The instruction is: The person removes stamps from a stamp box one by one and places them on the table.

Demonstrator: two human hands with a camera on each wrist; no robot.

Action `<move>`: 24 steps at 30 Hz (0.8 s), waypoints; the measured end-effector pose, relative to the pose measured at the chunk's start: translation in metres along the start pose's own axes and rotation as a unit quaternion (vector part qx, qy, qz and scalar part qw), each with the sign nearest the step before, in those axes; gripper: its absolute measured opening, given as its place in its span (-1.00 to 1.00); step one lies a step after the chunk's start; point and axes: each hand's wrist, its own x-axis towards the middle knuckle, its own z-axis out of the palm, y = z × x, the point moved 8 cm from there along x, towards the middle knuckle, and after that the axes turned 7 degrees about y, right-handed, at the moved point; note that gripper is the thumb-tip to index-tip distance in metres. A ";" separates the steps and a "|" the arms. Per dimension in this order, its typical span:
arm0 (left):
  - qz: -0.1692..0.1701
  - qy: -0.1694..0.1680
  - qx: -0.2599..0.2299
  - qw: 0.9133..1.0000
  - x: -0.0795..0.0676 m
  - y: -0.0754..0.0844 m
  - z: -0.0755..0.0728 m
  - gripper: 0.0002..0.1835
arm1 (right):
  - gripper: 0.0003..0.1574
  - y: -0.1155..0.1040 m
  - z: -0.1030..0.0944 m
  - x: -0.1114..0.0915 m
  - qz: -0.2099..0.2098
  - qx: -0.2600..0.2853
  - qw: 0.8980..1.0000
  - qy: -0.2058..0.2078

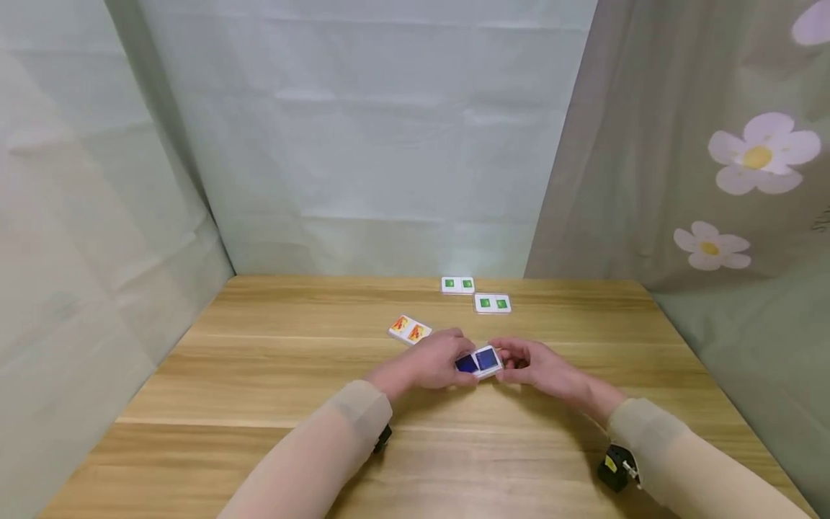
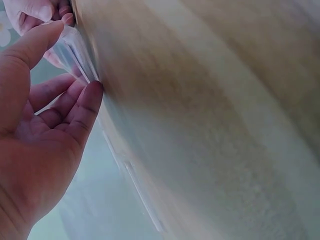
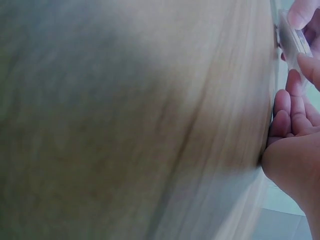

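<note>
A small flat stack of clear-cased cards (image 1: pixel 487 359) with two dark blue squares on its top face is between the two hands, just over the table. My left hand (image 1: pixel 436 360) grips its left part, covering some of the nearer blue square. At the other end, my right hand (image 1: pixel 543 369) holds the stack's edge between thumb and fingers. In the left wrist view the left hand (image 2: pixel 42 125) has its thumb and fingertips on opposite edges of the case (image 2: pixel 80 52). The right wrist view shows the pale edge of the stack (image 3: pixel 294 40) near the right hand (image 3: pixel 297 135).
Beside the left hand lies a card stack with orange-red pictures (image 1: pixel 410 329), partly covered by that hand. Two cards with green squares lie farther back, one near the table's rear edge (image 1: pixel 457 285), the other slightly nearer (image 1: pixel 493 303). Curtains (image 1: pixel 389 144) surround the wooden table (image 1: pixel 272 375).
</note>
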 end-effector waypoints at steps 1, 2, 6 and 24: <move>0.000 0.000 0.000 1.000 0.000 0.000 0.000 -0.44 | -0.17 0.000 0.000 0.000 0.002 0.000 1.000 0.001; 0.000 0.000 0.001 1.000 0.000 -0.001 0.001 -0.45 | -0.17 0.001 0.000 0.001 0.004 0.000 1.000 0.003; 0.005 0.000 0.004 1.000 -0.001 -0.001 0.002 -0.45 | -0.18 0.002 0.000 0.001 0.005 -0.009 1.000 0.009; 0.038 -0.003 0.069 0.997 -0.006 0.014 0.009 -0.41 | -0.31 -0.009 0.003 -0.004 -0.054 -0.154 0.986 0.031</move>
